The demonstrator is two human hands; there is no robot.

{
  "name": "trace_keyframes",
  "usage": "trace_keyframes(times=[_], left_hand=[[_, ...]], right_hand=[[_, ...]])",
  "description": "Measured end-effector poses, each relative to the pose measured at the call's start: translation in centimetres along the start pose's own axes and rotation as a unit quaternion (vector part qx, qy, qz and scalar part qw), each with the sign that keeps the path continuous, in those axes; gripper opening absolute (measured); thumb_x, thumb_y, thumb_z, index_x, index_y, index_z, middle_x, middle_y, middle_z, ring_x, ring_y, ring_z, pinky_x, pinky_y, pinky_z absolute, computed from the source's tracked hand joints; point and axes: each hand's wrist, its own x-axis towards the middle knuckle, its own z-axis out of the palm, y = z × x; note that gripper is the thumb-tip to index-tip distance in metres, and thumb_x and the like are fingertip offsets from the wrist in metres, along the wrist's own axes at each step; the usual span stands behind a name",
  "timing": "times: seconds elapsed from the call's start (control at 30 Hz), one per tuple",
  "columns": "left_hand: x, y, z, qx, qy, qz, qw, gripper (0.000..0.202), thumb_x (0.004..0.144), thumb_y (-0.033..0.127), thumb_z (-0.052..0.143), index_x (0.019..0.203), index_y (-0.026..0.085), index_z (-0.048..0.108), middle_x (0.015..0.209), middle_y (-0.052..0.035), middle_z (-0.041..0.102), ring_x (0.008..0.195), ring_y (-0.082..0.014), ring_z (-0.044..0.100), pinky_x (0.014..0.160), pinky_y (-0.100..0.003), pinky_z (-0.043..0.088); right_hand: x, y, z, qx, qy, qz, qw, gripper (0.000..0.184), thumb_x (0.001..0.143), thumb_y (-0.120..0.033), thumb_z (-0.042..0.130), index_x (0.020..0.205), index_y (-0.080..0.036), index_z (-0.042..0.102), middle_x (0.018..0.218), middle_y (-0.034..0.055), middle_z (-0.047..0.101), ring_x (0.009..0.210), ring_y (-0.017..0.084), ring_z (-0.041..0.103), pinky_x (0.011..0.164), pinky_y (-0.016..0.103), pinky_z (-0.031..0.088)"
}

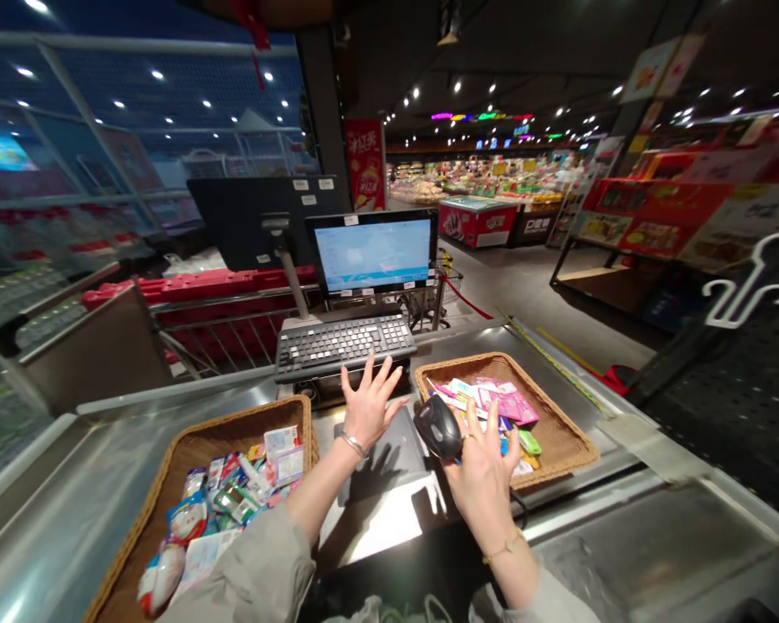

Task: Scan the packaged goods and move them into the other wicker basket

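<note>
From where I sit, the right hand (484,467) has the scanner (437,427) gripped at its inner side, index finger along it and the other fingers loosely spread; the thumb is mostly hidden. The scanner is black and smooth, with a rounded, bulky head angled up and away from the palm, and a soft sheen along its top. Its underside I can't see.

My left hand (367,414) is spread wide with nothing in it. Just ahead of its fingertips is the black keyboard (344,342); whether they touch, I can't tell. Beyond that stands a lit monitor (375,253).

Past the right hand and to its right, a wicker basket (558,424) holds pink packets (512,402) and others. Left of the left hand, on the metal bench (52,510), a second basket (198,446) carries mixed small packages (237,484).
</note>
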Motion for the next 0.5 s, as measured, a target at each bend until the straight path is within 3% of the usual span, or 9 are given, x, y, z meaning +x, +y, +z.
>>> trace_keyframes(times=[0.27, 0.5], left_hand=[[-3.5, -3.6, -2.7, 0.044, -0.015, -0.057, 0.997, 0.055, 0.089, 0.052, 0.048, 0.140, 0.032, 0.043, 0.147, -0.0064, 0.043, 0.143, -0.0312, 0.025, 0.112, -0.067, -0.003], [-7.2, -6.3, -4.4, 0.064, -0.038, -0.109, 0.991, 0.054, 0.090, 0.049, 0.048, 0.141, 0.030, 0.042, 0.148, -0.0073, 0.042, 0.143, -0.0317, 0.023, 0.112, -0.068, -0.001]], right_hand=[[0.3, -3.9, 0.3, 0.040, -0.022, -0.055, 0.997, 0.052, 0.077, -0.014, 0.047, 0.129, -0.017, 0.052, 0.146, 0.0117, 0.044, 0.145, 0.031, 0.010, 0.110, 0.058, 0.012], [0.0, -6.5, 1.2, 0.066, -0.033, -0.106, 0.992, 0.050, 0.078, -0.018, 0.048, 0.128, -0.017, 0.053, 0.146, 0.0118, 0.043, 0.145, 0.031, 0.010, 0.110, 0.058, 0.013]])
